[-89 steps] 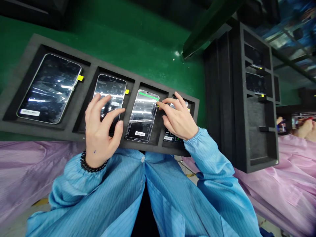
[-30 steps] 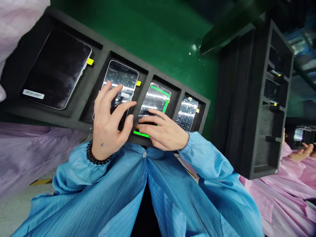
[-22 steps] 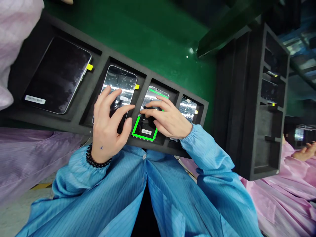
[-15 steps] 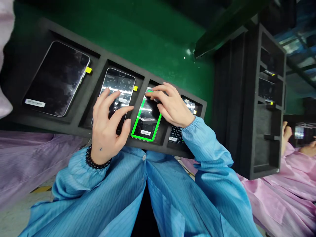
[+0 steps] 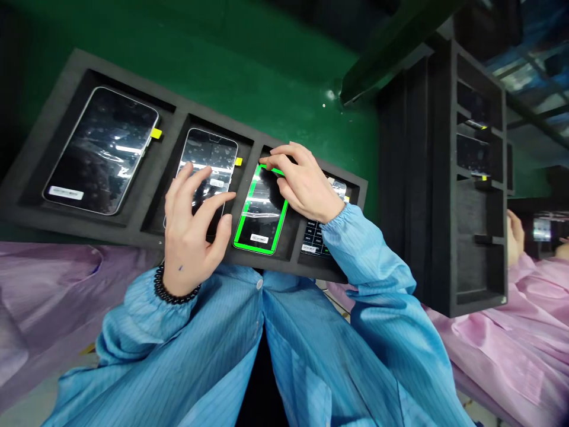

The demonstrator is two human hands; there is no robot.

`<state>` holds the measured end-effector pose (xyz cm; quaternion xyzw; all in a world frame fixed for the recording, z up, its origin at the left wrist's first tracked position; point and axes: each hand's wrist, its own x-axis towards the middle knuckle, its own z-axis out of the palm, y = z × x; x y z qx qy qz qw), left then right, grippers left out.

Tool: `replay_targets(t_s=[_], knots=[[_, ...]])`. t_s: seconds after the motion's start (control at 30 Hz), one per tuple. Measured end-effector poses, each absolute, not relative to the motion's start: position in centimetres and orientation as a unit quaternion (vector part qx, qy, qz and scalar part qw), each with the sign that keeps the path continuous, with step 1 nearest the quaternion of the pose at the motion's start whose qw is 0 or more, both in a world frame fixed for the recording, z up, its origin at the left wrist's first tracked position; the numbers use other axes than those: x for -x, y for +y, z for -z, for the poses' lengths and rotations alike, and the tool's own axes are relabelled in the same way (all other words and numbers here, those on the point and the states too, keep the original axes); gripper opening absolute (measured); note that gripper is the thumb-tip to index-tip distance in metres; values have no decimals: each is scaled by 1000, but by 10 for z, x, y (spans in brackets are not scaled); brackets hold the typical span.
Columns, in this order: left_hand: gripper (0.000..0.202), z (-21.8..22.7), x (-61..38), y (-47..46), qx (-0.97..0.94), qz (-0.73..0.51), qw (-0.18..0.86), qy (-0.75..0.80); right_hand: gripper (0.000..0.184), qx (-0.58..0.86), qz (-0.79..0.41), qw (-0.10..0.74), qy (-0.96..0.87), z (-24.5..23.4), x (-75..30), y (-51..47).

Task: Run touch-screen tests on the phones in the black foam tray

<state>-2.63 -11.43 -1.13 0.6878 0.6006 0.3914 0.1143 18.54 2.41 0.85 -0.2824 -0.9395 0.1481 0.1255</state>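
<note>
A black foam tray (image 5: 171, 157) with several compartments lies in front of me, a smartphone in each. My left hand (image 5: 191, 237) hovers over the second smartphone (image 5: 214, 151), fingers spread and empty. Bent but apart, the fingers of my right hand (image 5: 309, 184) are at the top edge of the third smartphone (image 5: 262, 207), whose lit screen shows a bright green border. Whether the fingertips press on the glass, I cannot tell. Partly hidden under my right wrist, the fourth smartphone (image 5: 315, 237) displays a grid of buttons. The leftmost smartphone (image 5: 102, 148) has a dark screen.
Stacked black foam trays (image 5: 482, 249) stand on the right, with smartphones in some compartments of the front one. The green tabletop (image 5: 275, 77) extends behind my tray. People in pink clothing sit at both sides; a co-worker's hand (image 5: 515, 237) shows at the far right.
The right fingers have shifted slightly over the top edge of the third phone, where the green border now shows more. A pink sleeve at the upper left has left the view, uncovering the tray's corner.
</note>
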Motion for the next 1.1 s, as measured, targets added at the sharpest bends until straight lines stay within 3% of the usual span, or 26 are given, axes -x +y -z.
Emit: replay_targets(t_s=[1.1], knots=[[33,10,27,-113,-699,-370,94,605,41,257,-143,124,-948,-4,-186,26]])
